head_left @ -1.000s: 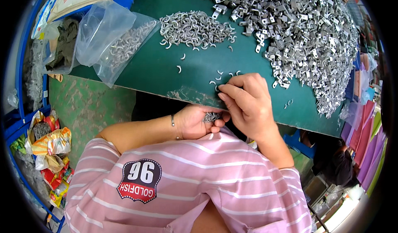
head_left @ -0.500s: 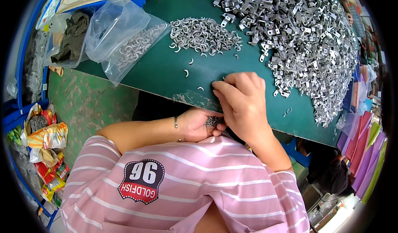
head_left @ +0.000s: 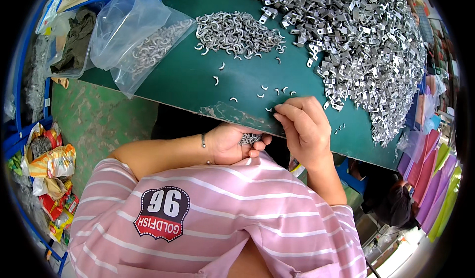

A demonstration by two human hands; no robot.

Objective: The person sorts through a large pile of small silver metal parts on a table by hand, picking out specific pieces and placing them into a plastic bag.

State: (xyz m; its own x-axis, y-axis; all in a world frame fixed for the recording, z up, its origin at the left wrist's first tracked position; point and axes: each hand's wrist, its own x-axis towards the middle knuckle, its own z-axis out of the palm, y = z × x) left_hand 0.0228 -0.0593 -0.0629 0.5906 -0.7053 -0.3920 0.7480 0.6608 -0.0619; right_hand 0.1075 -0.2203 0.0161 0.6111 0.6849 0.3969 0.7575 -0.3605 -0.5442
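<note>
A handful of small curved metal clips (head_left: 250, 139) is cupped in the left hand (head_left: 232, 144); the right hand (head_left: 303, 129), since lowered to the table (head_left: 198, 80) edge, has fingers (head_left: 282, 117) pinched shut on one clip.

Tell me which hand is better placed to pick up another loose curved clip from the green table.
The right hand: its fingertips rest at the table edge beside the loose curved clips, while the left hand sits below the edge, cupping a handful of clips.

The bench (head_left: 188, 80) is dark green. The brackets (head_left: 366, 40) and curved clips (head_left: 237, 30) are silver-grey. The shirt (head_left: 222, 218) is pink with white stripes. The bags (head_left: 128, 35) are clear.
</note>
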